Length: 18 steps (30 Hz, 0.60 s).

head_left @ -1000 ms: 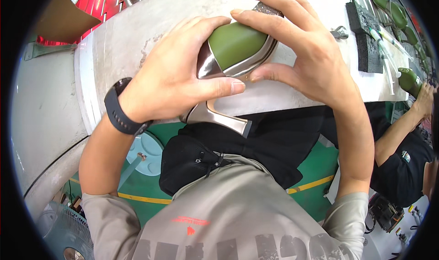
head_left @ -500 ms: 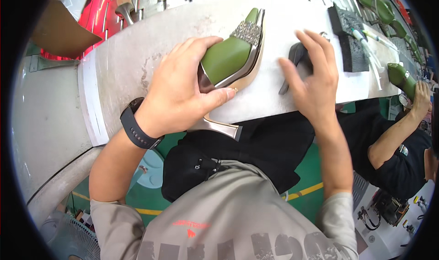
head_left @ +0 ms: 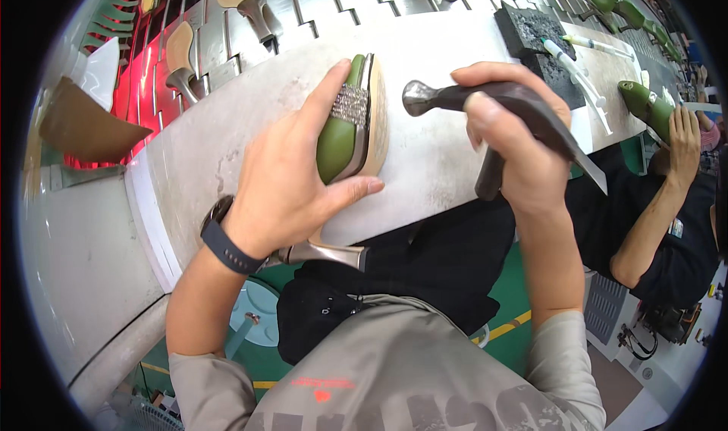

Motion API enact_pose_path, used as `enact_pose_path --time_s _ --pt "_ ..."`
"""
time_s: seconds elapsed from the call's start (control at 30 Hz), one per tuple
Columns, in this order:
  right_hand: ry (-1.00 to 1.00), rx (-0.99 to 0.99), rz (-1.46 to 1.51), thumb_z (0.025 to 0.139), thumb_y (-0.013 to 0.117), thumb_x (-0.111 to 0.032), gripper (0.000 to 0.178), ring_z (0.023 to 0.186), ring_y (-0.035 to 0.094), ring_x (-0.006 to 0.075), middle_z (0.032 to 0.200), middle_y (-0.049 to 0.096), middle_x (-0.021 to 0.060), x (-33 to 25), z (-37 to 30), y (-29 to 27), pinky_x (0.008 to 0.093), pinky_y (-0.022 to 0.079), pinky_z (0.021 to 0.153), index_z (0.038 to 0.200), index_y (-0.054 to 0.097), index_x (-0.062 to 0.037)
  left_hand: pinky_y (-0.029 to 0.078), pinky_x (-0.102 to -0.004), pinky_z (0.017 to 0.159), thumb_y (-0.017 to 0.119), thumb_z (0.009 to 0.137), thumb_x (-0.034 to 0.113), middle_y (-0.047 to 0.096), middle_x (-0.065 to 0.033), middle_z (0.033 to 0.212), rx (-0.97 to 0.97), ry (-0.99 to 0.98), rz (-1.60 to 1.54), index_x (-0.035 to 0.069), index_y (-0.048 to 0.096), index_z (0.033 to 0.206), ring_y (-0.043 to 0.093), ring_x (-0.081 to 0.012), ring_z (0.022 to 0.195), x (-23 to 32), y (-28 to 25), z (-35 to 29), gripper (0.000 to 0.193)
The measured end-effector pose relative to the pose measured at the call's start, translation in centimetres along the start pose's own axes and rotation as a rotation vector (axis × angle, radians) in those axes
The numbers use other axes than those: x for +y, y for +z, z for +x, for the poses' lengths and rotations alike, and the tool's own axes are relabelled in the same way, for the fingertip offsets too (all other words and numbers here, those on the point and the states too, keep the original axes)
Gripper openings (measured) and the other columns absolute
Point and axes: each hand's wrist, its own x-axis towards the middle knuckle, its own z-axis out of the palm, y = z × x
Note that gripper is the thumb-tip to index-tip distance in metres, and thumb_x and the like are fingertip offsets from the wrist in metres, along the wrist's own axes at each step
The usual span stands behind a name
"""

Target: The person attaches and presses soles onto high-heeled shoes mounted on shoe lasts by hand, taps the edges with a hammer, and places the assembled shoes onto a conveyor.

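My left hand [head_left: 284, 169] is wrapped round a green high-heeled shoe [head_left: 335, 149] with a glittering band across its front. The shoe lies on its side on the pale worktable, its tan sole facing right and its metallic heel [head_left: 334, 255] jutting past the table's near edge. To the right, my right hand [head_left: 523, 139] is closed on a dark hammer [head_left: 523, 105] raised above the tabletop. The rounded steel head points left toward the shoe, with a gap between them; a flat pointed end sticks out past my wrist at the lower right.
A black block [head_left: 527, 40] and syringes [head_left: 580, 75] lie at the table's far right. Behind runs a slatted metal conveyor [head_left: 341, 6] carrying sole pieces with heels [head_left: 246, 3]. At right, a co-worker's hand [head_left: 685, 139] touches another green shoe [head_left: 644, 105]. A brown curved sheet [head_left: 87, 124] is at left.
My right hand has picked the hammer up off the table and turned it toward the shoe. My left hand has shifted the shoe left and nearer, rolling it so more of the sole faces right.
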Motion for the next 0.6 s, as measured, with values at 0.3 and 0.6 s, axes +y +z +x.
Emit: enact_pose_path --time_s 0.3,0.6 --pt "0.127 -0.127 -0.023 0.095 0.064 -0.013 0.028 0.107 0.075 0.0265 0.114 0.076 0.0238 0.4 3.4 2.5 0.0409 0.062 0.094 0.115 0.067 0.0063 0.055 -0.0449 0.1 0.096 0.063 0.013 0.065 -0.0273 0.138 -0.029 0.053 0.006 0.002 0.037 0.163 0.067 -0.045 0.121 -0.6 0.2 0.4 0.117" --pt "0.048 -0.213 -0.18 0.088 0.074 -0.01 0.03 0.111 0.074 0.0324 0.113 0.075 0.0285 -1.6 1.3 3.2 0.0429 0.056 0.102 0.109 0.064 0.008 0.054 -0.0461 0.087 0.096 0.062 0.013 0.069 -0.0227 0.122 -0.04 0.096 0.0 -0.002 0.035 0.163 0.067 -0.0411 0.097 -1.2 -0.3 0.4 0.118"
